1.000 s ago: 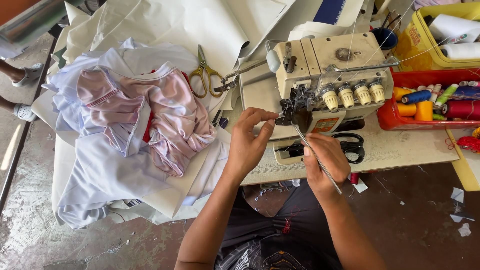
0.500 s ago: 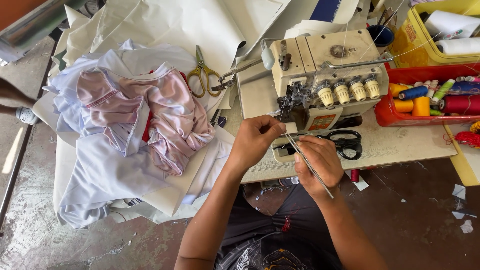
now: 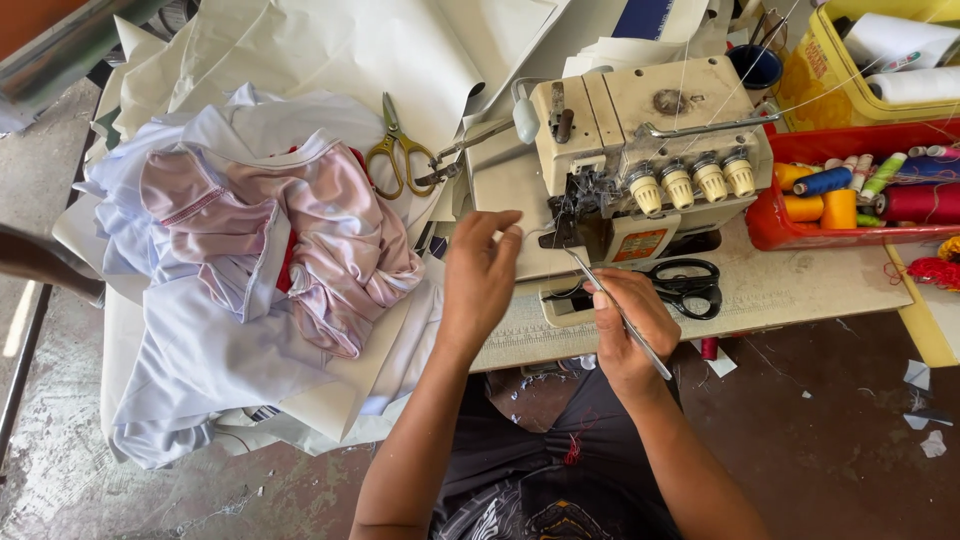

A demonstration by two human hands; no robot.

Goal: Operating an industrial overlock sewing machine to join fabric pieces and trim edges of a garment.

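**stitchy_k:** ok so what's going on at the machine? Cream overlock sewing machine point(image 3: 650, 150) sits upper centre of the frame, four knobs along its front.

**bobbinhead:** Right hand point(image 3: 625, 325) is just below it, centre-right, fingers closed tight around long metal tweezers point(image 3: 615, 310). The tips point up-left into the dark needle area, the tail sticks out down-right past the wrist.

**stitchy_k:** and the left?

**bobbinhead:** Left hand point(image 3: 480, 275) is just left of the machine's front, thumb and forefinger pinched narrow. Looks like a thin thread point(image 3: 535, 232) runs from there toward the needle area, but it's so fine I can't tell for sure that it's held.

**stitchy_k:** other stuff on the table?

**bobbinhead:** Black-handled scissors point(image 3: 685, 283) lie right beside the right hand, under the machine's front edge. Gold-handled scissors point(image 3: 400, 150) are further left, on cream paper sheets point(image 3: 330, 50). A heap of shiny pink and white fabric point(image 3: 280, 240) fills the left-centre. Red tray point(image 3: 790, 232) with coloured thread spools point(image 3: 840, 195) at the right edge, yellow bin point(image 3: 805, 75) above it in the upper-right corner holding white rolls.
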